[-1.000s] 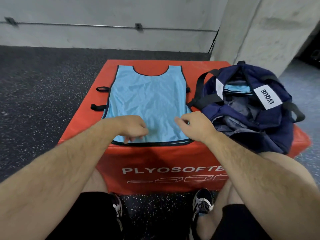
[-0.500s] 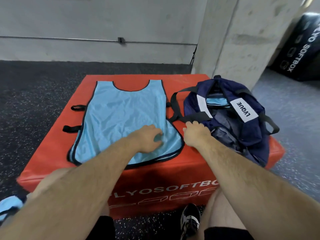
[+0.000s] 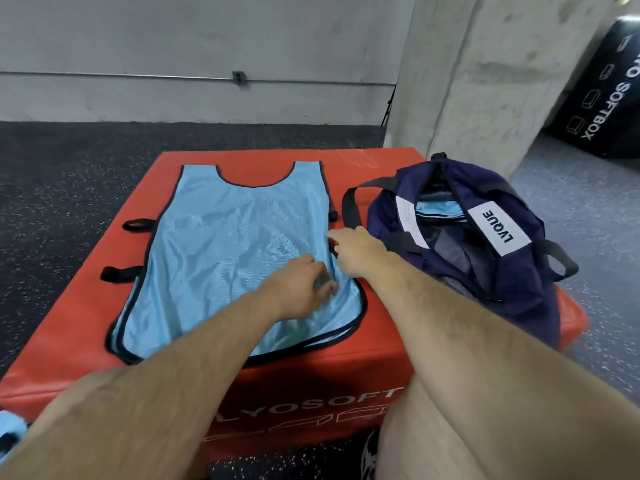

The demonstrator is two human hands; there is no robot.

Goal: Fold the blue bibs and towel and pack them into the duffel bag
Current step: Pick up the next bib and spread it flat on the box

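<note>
Grey concrete wall (image 3: 207, 39) and a pillar (image 3: 485, 81) back a dark speckled floor (image 3: 62, 188). From my remote seat the head view shows an orange soft box (image 3: 377, 341) carrying the work. The blue bib (image 3: 235, 244) lies flat on top of it, neck hole toward the wall. Just to its right, on the same box, sits the navy duffel bag (image 3: 519, 278), unzipped, with folded blue cloth (image 3: 438, 207) showing inside.

The right grip (image 3: 356, 251) pinches the bib's right hem, fingers curled, beside the bag's strap. The left grip (image 3: 298, 285) rests on the bib's lower right part with fingers bent into the fabric. Blur keeps me from telling whether it pinches.

More blue cloth (image 3: 10, 431) peeks in at the lower left corner, and a black soft box (image 3: 602, 91) stands behind the pillar.
</note>
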